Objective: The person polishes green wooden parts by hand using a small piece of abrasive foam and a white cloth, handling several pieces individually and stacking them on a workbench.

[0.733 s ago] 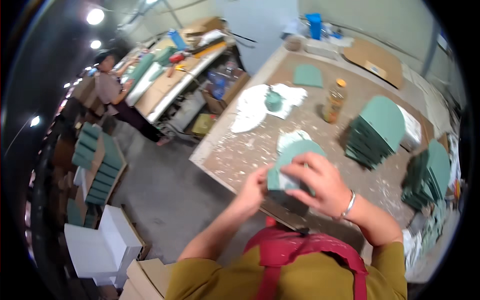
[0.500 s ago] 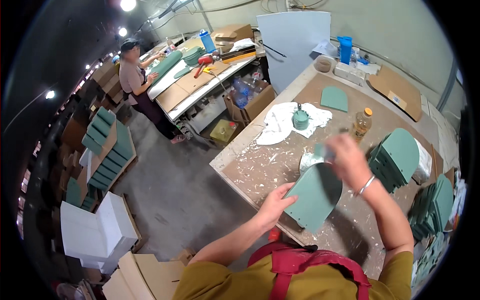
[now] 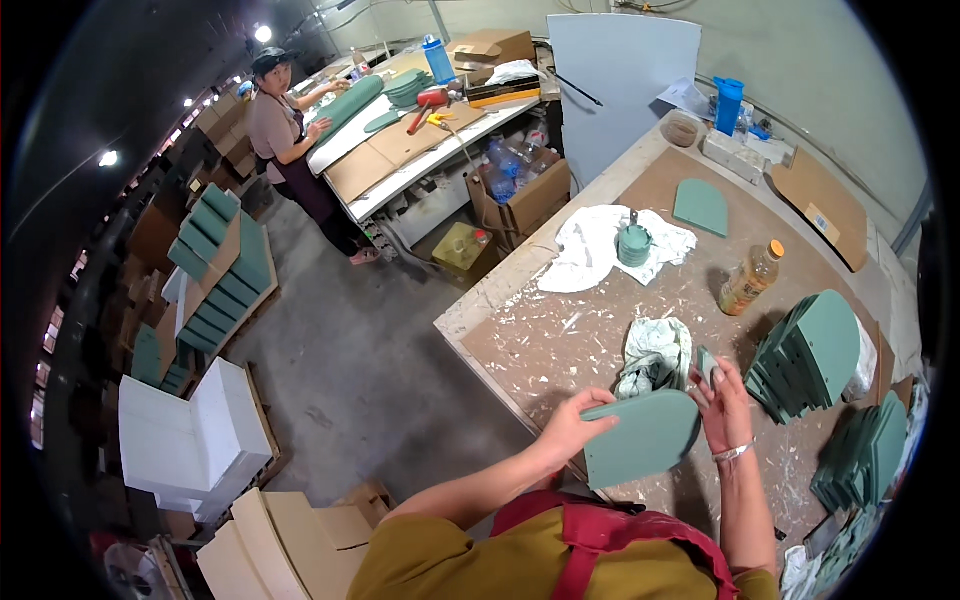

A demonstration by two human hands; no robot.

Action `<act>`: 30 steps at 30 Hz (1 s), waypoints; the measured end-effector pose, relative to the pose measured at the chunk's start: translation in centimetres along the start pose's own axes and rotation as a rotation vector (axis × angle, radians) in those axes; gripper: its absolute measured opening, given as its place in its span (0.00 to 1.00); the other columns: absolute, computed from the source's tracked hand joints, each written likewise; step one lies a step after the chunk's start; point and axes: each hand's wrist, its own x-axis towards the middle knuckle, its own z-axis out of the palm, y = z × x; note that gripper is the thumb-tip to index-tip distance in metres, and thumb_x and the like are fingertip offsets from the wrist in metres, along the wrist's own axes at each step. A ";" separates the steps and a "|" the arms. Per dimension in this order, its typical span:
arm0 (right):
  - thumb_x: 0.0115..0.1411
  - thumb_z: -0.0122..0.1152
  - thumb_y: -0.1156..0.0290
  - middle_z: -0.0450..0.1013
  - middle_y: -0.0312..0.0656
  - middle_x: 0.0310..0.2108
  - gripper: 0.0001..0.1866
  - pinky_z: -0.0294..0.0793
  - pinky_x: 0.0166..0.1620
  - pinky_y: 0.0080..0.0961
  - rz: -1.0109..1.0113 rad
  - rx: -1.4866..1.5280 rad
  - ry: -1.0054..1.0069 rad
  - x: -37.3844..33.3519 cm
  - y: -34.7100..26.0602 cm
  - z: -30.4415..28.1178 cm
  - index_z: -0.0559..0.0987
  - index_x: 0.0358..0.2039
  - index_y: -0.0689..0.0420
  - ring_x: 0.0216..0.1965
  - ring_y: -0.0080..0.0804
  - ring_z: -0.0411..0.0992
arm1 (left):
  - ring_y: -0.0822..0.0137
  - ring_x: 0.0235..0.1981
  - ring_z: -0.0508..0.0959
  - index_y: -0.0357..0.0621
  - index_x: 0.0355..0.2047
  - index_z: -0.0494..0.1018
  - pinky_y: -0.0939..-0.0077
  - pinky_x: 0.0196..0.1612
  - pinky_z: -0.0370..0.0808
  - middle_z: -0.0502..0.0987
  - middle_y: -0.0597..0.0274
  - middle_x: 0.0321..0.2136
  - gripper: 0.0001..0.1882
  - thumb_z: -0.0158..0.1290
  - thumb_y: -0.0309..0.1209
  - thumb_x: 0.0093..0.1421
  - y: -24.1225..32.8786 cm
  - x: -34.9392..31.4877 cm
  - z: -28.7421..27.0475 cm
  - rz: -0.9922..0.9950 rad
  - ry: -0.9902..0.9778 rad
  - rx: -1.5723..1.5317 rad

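A green panel with one rounded end (image 3: 645, 440) is tilted over the near edge of the worktable, its rounded end to the right. My left hand (image 3: 572, 428) grips its upper left edge, thumb on the face. At the rounded end, my right hand (image 3: 728, 405) pinches a small greenish flat piece (image 3: 706, 366), perhaps a sanding pad; its kind is unclear. A crumpled, stained white cloth (image 3: 655, 355) lies just beyond the panel. Farther back, a small green container (image 3: 633, 245) stands on a white rag (image 3: 580, 250). Another green panel (image 3: 701, 207) lies flat.
A bottle with an orange cap (image 3: 750, 280) stands right of the cloth. Stacked green panels (image 3: 812, 350) and a second stack (image 3: 865, 450) line the right side. Pale scraps dot the worktable (image 3: 520, 345). A person (image 3: 285, 135) works at another bench (image 3: 400, 165) at far left.
The panel has turned clockwise, its rounded end swinging to the right. My right hand has come down and right, off the panel's top, still with the small piece. The crumpled cloth now shows more fully.
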 end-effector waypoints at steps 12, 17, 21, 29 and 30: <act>0.64 0.57 0.64 0.77 0.38 0.44 0.16 0.73 0.51 0.35 0.134 0.207 0.167 -2.3 4.2 -5.4 0.75 0.49 0.57 0.45 0.37 0.73 | 0.68 0.48 0.75 0.36 0.56 0.68 0.70 0.50 0.73 0.75 0.59 0.49 0.22 0.55 0.32 0.65 -2.8 -0.6 2.1 -0.405 -0.075 -0.377; 0.63 0.60 0.60 0.76 0.34 0.42 0.15 0.74 0.48 0.43 0.156 0.235 0.156 -3.6 3.5 -5.1 0.75 0.48 0.51 0.46 0.36 0.72 | 0.67 0.51 0.74 0.36 0.59 0.66 0.69 0.54 0.73 0.74 0.59 0.52 0.23 0.55 0.31 0.65 -4.6 -1.3 2.0 -0.346 -0.140 -0.352; 0.62 0.61 0.57 0.76 0.33 0.43 0.17 0.72 0.49 0.46 0.153 0.222 0.150 -4.1 3.6 -5.5 0.75 0.48 0.49 0.47 0.35 0.72 | 0.67 0.51 0.75 0.37 0.58 0.66 0.70 0.54 0.73 0.74 0.59 0.52 0.24 0.55 0.30 0.64 -2.2 -2.0 2.5 -0.338 -0.113 -0.289; 0.63 0.62 0.57 0.75 0.30 0.44 0.19 0.69 0.52 0.39 -0.094 0.086 0.126 -4.8 -1.7 -3.4 0.74 0.51 0.49 0.49 0.27 0.72 | 0.67 0.50 0.75 0.36 0.57 0.66 0.70 0.53 0.74 0.75 0.58 0.50 0.24 0.57 0.27 0.62 2.6 -2.1 1.9 -0.128 -0.035 -0.162; 0.63 0.62 0.60 0.75 0.31 0.45 0.19 0.70 0.52 0.32 -0.133 0.078 0.168 -5.1 -2.4 -3.3 0.73 0.52 0.51 0.49 0.25 0.72 | 0.67 0.50 0.76 0.36 0.57 0.66 0.70 0.53 0.74 0.75 0.58 0.50 0.24 0.57 0.26 0.62 3.9 -2.2 1.8 -0.103 -0.020 -0.152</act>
